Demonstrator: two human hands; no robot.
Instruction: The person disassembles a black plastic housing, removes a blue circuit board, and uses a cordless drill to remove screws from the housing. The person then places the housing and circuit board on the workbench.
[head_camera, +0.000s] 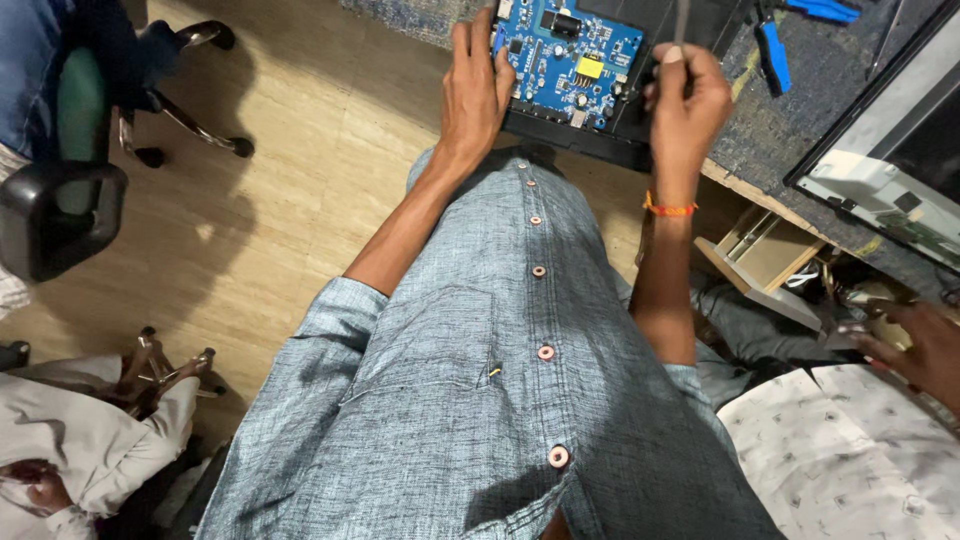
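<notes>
A blue circuit board (570, 60) lies on a black panel (590, 135) at the near edge of the workbench, top centre of the head view. My left hand (477, 88) rests flat on the board's left side, fingers spread over its edge. Just to the right of the board, my right hand (683, 100) is closed around the thin grey shaft of a tool (682, 25) that points upward out of the fist. An orange thread band circles my right wrist. My grey buttoned shirt fills the lower middle.
Blue-handled pliers (772, 50) lie on the grey bench mat. A dismantled screen frame (880, 170) sits at right, an open drawer (760, 255) below the bench. Another person's hand (915, 345) reaches in at right. Office chairs (70, 170) and another seated person stand at left on wooden floor.
</notes>
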